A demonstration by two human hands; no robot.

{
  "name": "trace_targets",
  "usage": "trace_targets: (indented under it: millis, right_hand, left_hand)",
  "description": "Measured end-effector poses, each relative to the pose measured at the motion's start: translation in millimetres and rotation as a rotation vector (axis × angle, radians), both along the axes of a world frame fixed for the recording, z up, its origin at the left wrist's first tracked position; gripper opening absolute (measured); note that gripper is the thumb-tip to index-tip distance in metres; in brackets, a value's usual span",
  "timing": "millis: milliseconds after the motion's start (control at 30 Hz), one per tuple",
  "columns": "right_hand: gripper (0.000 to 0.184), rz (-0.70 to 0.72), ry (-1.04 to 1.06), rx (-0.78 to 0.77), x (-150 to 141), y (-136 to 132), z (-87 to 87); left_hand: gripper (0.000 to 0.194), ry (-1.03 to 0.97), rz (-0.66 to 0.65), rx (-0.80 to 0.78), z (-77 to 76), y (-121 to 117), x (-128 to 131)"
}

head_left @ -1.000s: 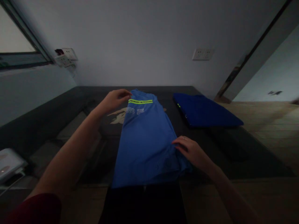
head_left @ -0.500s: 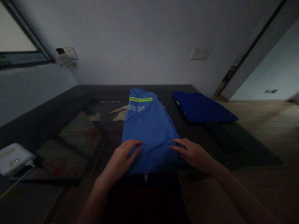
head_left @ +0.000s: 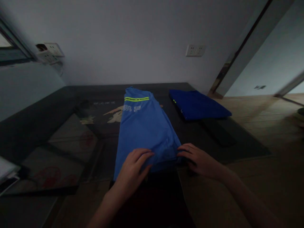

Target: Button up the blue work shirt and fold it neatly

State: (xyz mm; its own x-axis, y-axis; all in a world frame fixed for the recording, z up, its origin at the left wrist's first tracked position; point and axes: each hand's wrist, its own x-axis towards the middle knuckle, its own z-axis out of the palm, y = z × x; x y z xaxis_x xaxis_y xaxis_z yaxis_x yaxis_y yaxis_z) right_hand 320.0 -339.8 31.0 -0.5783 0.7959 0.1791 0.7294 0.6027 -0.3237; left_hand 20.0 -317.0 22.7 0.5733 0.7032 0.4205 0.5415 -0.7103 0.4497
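A light blue shirt (head_left: 142, 129), folded into a long strip, lies with its near end toward me. A yellow-green stripe and white characters show near its far end. My left hand (head_left: 136, 164) is closed over the near hem, its fingers on top of the cloth and its thumb lower at the edge. At the near right corner my right hand (head_left: 200, 160) has its fingers curled on the shirt's edge, the thumb partly in shadow. Some creases run through the cloth between the hands.
A darker blue folded garment (head_left: 198, 104) lies on the dark table (head_left: 95, 142) to the right. Beside it is a dark, flat long object (head_left: 218, 132). A white device (head_left: 7, 169) is at the far left. Wall sockets (head_left: 195, 50) are behind, wooden floor (head_left: 256, 117) to the right.
The view has shifted a little to the right. My left hand has moved right along the near hem and closed on it; my right hand's fingers have come to the corner. The near edge has shifted.
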Motion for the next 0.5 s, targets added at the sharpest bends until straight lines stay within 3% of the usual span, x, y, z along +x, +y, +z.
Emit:
trace_targets:
  millis: [100, 200, 367, 500]
  right_hand:
    - [0.039, 0.008, -0.022, 0.087, -3, 4, -8.0]
    - [0.025, 0.011, -0.002, 0.171, -8, 7, -11.9]
    - [0.012, -0.011, 0.091, 0.288, -18, 11, -21.8]
    - [0.009, -0.082, 0.141, 0.428, -23, 8, -30.3]
  left_hand:
    - [0.033, 0.017, -0.138, -0.003, 4.7, 1, 35]
    - [0.042, 0.095, -0.189, -0.047, 0.8, 6, 58]
    - [0.052, 0.167, -0.118, -0.117, -12.6, 14, 63]
    - [0.053, 0.190, -0.100, -0.149, -12.8, 19, 60]
